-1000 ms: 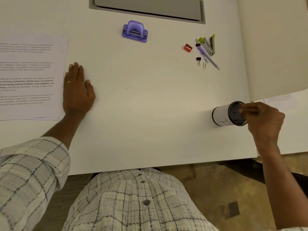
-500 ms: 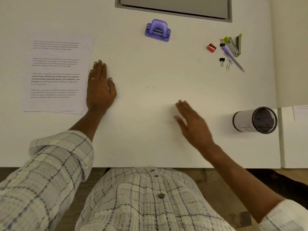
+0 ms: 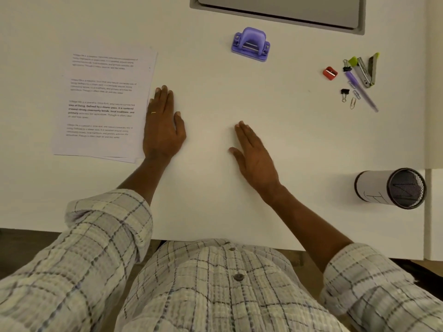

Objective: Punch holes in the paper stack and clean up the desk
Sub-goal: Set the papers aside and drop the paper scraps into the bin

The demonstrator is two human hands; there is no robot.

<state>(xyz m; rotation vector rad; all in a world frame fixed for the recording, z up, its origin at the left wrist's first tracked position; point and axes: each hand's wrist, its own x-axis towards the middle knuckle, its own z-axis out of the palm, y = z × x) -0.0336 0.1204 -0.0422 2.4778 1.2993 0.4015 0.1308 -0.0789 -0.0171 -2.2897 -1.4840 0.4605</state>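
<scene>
A stack of printed paper (image 3: 103,101) lies flat on the white desk (image 3: 215,200) at the left. My left hand (image 3: 163,125) rests palm down on the desk, its outer edge on the stack's right margin. My right hand (image 3: 254,156) lies flat and empty on the bare middle of the desk. A purple hole punch (image 3: 251,44) stands at the back centre, apart from both hands. At the right edge sits a black mesh pen cup (image 3: 390,188) wrapped in white paper.
At the back right lie a red sharpener (image 3: 330,73), a green stapler (image 3: 366,69), a purple pen (image 3: 362,92), binder clips (image 3: 344,93) and paper clips (image 3: 352,103). A grey recessed panel (image 3: 278,10) runs along the far edge. A second white surface (image 3: 434,80) adjoins on the right.
My right hand let go of the pen cup and moved left to the middle of the desk. The left hand stayed beside the paper stack while the view shifted.
</scene>
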